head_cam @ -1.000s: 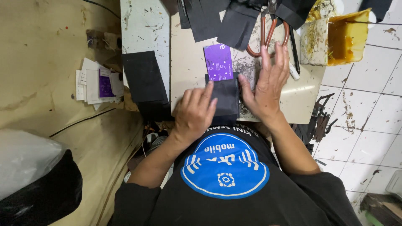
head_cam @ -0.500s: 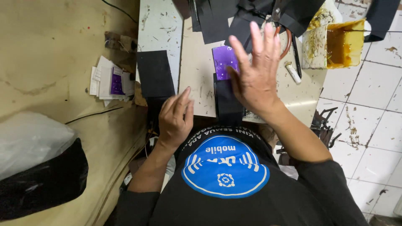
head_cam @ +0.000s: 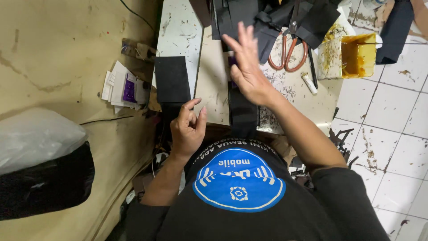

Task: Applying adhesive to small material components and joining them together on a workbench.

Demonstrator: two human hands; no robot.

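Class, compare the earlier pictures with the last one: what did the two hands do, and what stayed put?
The right hand lifted off the black strip and rose, fingers spread, now hiding most of the purple piece. The left hand let go of the strip and drew back, curled. The strip, scissors and yellow tub stayed.

Orange-handled scissors [head_cam: 292,49] lie at the far side of the surface [head_cam: 209,80], among black fabric scraps [head_cam: 267,22]. Right of them stands a yellow glue-stained tub [head_cam: 356,56], with a small white tube [head_cam: 309,83] nearby. On the left, a stack of white cards [head_cam: 121,87] rests on the floor, near a grey-and-black plastic bag [head_cam: 40,165].
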